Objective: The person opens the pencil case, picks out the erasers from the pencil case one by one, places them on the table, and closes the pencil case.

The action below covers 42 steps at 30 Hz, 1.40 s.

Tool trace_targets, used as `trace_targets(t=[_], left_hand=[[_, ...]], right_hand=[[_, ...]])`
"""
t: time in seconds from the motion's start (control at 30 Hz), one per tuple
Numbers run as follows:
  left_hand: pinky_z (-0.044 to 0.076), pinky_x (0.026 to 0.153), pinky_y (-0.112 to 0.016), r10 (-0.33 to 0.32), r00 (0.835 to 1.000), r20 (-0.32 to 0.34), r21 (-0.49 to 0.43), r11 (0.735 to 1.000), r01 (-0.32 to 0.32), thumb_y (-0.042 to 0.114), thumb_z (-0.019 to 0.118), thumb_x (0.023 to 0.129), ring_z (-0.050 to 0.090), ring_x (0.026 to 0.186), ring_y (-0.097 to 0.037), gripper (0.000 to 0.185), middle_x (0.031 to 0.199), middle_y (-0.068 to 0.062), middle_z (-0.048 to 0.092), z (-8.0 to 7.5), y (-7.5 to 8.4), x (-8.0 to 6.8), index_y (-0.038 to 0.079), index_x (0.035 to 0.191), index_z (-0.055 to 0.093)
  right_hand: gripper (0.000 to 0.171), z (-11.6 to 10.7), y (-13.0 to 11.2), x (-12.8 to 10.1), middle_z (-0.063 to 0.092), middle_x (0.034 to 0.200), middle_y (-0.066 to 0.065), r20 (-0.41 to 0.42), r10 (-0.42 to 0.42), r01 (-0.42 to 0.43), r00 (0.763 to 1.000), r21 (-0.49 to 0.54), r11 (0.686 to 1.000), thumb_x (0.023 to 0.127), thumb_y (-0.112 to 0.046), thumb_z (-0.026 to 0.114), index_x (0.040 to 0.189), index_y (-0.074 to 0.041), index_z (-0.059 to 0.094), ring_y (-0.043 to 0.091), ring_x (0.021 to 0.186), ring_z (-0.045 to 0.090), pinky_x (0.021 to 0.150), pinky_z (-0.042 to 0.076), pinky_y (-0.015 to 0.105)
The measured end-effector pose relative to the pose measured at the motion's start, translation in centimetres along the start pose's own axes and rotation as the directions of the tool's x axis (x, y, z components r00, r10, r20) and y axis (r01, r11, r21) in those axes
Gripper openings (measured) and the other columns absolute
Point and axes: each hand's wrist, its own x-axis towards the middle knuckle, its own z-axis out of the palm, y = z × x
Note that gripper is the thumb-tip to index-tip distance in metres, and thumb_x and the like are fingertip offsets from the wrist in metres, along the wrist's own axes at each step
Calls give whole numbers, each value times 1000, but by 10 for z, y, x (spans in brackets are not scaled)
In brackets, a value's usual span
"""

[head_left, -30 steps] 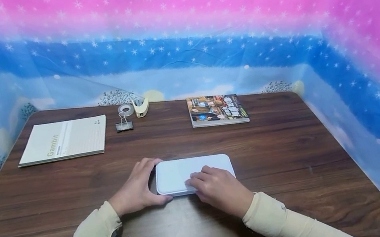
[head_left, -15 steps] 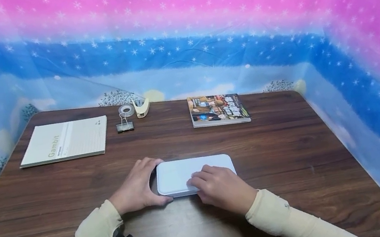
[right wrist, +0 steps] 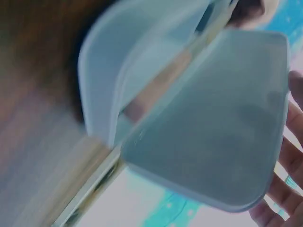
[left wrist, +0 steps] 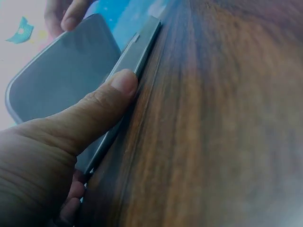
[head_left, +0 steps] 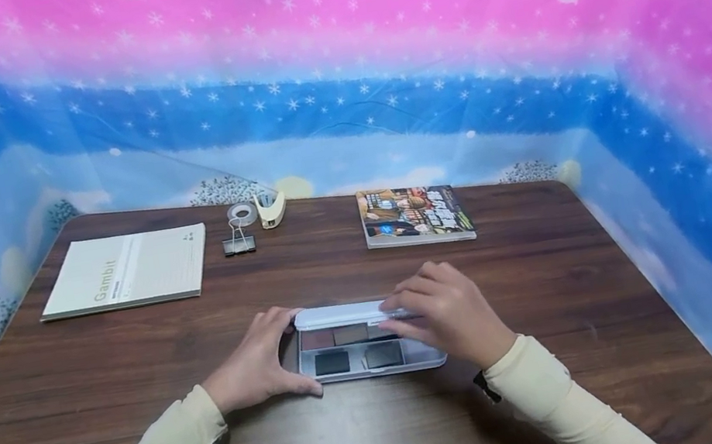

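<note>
A white flat hinged case (head_left: 425, 360) lies on the table with its lid (head_left: 336, 315) swung up. Inside, two dark rectangular blocks (head_left: 332, 363) sit in the front row, with brownish and grey pieces behind a divider. My left hand (head_left: 259, 364) grips the case's left end, thumb along the front wall and fingers round the back. With fingertips and thumb, my right hand (head_left: 448, 309) pinches the raised lid's edge and covers part of the case's right side. The right wrist view shows the lid's pale inner face (right wrist: 208, 118) and fingers (right wrist: 284, 198) along its rim.
On the wooden table (head_left: 202, 318), a notebook (head_left: 124, 270) lies at the back left. Beyond the case are a binder clip (head_left: 239, 245), a tape roll (head_left: 242, 214) and a cream stapler (head_left: 271, 210). A colourful book (head_left: 414, 214) lies back right. Patterned cloth surrounds the table.
The case's lid was down and has been lifted, so the inside shows. My right hand has moved up and away from me with the lid; my left hand stays at the left end.
</note>
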Motion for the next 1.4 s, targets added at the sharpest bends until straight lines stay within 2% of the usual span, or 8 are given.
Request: trace_targets(t=[0.23,0.37,0.53,0.73,0.87,1.03,1.23,1.4], left_hand=[[47,104,-56,-13,999,-32,-8,1000,12,53,97,69,50,123,-32,102,131,-12,58,4,4,-3,0,145,54],[47,104,-57,2,998,-60,-8,1000,-3,51,98,68,52,122,-32,100,130,-11,59,6,1,-6,4,146,56],[48,102,-56,29,996,-83,-17,999,-31,51,98,69,55,121,-30,97,129,-8,61,3,-2,-10,7,146,58],[49,101,-54,42,996,-83,-28,999,-45,50,98,71,56,118,-25,91,127,-5,62,2,-6,-11,9,144,61],[48,103,-54,49,995,-85,-31,998,-52,48,98,70,57,119,-25,90,128,-4,64,3,-7,-10,10,143,62],[48,103,-55,63,994,-86,-28,997,-65,49,98,70,58,119,-26,89,129,-5,65,2,-7,-8,9,142,63],[48,103,-55,73,994,-78,-29,997,-76,50,98,71,58,119,-26,89,130,-6,65,-1,-5,-6,9,142,63],[48,103,-55,56,996,-73,-31,998,-58,49,98,71,57,119,-26,88,129,-5,64,-1,-7,-6,9,142,63]], right_hand=[[16,-7,36,-1,74,92,2,-38,198,-194,980,79,978,90,-17,86,105,-11,85,19,81,56,68,45,34],[16,0,57,-2,74,97,1,29,390,-385,920,238,892,95,-8,80,109,-11,84,14,77,57,63,46,28],[19,16,79,-10,78,113,1,194,661,-667,725,437,604,101,-9,73,115,-15,83,10,67,56,61,49,28],[19,40,93,-24,76,120,16,337,791,-765,510,599,238,100,-2,71,117,2,79,12,89,74,82,62,34],[17,52,94,-33,76,113,20,390,825,-778,410,622,92,97,4,73,112,8,77,12,83,74,79,63,31],[13,57,95,-36,77,109,18,417,830,-815,370,575,75,96,4,73,107,6,79,13,83,75,76,63,29],[12,56,97,-33,77,110,17,428,819,-854,383,502,137,97,-1,74,106,2,81,16,82,76,76,63,30],[15,54,98,-31,77,111,15,398,823,-832,404,534,151,98,-3,75,111,1,80,13,85,75,77,63,29]])
